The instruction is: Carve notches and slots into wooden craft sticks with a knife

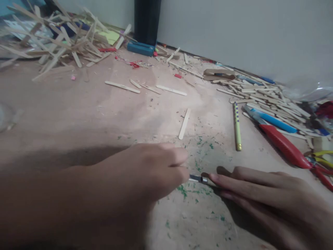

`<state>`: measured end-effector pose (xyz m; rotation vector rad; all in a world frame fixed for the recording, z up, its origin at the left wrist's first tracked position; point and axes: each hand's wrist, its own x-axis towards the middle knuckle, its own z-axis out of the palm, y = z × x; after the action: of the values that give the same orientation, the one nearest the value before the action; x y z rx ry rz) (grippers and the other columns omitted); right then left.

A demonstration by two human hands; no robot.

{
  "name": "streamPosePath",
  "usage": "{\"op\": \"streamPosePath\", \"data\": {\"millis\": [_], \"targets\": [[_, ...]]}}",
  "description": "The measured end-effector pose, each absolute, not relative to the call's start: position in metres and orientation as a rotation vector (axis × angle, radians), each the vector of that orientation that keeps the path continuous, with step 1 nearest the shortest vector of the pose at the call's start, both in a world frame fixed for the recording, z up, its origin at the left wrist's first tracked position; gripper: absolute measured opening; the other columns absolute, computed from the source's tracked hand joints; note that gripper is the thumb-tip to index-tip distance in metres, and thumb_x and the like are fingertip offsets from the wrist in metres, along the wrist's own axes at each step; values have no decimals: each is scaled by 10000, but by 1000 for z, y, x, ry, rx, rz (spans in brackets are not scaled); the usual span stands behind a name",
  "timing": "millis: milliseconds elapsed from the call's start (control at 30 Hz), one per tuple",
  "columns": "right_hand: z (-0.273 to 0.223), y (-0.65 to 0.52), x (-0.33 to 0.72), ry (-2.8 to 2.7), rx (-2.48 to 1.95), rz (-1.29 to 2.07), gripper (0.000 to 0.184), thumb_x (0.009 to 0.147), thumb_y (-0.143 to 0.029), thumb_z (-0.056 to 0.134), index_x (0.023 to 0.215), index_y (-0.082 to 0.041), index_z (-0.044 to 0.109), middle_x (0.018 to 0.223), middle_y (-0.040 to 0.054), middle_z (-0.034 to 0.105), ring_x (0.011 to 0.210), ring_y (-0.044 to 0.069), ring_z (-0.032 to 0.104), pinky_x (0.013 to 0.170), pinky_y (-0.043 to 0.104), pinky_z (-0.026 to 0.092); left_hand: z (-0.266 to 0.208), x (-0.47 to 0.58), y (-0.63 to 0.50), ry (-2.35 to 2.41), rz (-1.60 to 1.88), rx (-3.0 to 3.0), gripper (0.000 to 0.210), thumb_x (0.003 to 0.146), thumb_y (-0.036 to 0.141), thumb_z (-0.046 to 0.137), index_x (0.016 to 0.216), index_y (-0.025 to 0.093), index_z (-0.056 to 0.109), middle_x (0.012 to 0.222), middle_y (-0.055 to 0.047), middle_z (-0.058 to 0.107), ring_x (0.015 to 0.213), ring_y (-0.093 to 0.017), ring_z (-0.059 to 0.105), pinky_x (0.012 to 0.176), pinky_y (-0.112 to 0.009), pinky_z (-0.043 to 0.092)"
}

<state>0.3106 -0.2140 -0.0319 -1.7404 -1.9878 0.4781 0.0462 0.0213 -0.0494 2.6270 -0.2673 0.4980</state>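
Note:
My left hand (153,168) is closed, fingers and thumb together, around a slim dark tool (195,178) with a silver metal end. Most of that tool is hidden inside the fist, so its exact kind does not show. To its right, my right hand (262,194) has its fingers stretched and pressed together low over the table. Its fingertips pinch a pale wooden craft stick (212,183), of which only a short piece shows, touching the tool's metal end. Another craft stick (184,124) lies just beyond my left hand.
Green shavings (183,190) dot the wooden table (161,114). At right lie a yellow pencil (237,126), a red-handled cutter (283,144), a blue cutter (274,120), yellow-and-red pliers (322,163) and a heap of craft sticks (265,93). More sticks (65,41) pile up back left, beside a blue-based dark post (147,24).

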Motion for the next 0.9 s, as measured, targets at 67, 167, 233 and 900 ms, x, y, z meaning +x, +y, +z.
{"op": "streamPosePath", "data": {"millis": [67, 167, 233, 900], "targets": [[-28, -210, 306, -2015, -1719, 505, 432, 1362, -334, 598, 1680, -453, 865, 1120, 14, 960, 773, 179, 916, 576, 232, 652, -52, 46, 22, -265, 524, 2611, 342, 941, -94, 627, 998, 228, 727, 983, -22, 742, 773, -196, 635, 712, -349, 516], [-22, -203, 303, -2010, -1692, 501, 415, 1344, -272, 600, 1602, -381, 906, 1070, 23, 958, 729, 177, 901, 564, 237, 647, -55, 44, 23, -267, 531, 2618, 320, 989, -76, 630, 1012, 229, 724, 949, -9, 689, 751, -200, 593, 683, -360, 483], [-18, -199, 303, -2017, -1673, 496, 420, 1340, -242, 587, 1583, -331, 918, 1079, 53, 962, 779, 205, 927, 567, 254, 658, -58, 43, 24, -241, 540, 2601, 305, 1039, -59, 627, 1013, 234, 710, 941, -1, 676, 734, -191, 564, 667, -357, 457], [-24, -206, 309, -2088, -1612, 530, 429, 1365, -187, 543, 1665, -372, 786, 1075, 16, 908, 836, 189, 892, 636, 279, 663, -44, 47, 24, -193, 384, 2572, 368, 1015, -127, 589, 931, 221, 673, 975, -2, 704, 741, -163, 571, 669, -334, 430]]}}
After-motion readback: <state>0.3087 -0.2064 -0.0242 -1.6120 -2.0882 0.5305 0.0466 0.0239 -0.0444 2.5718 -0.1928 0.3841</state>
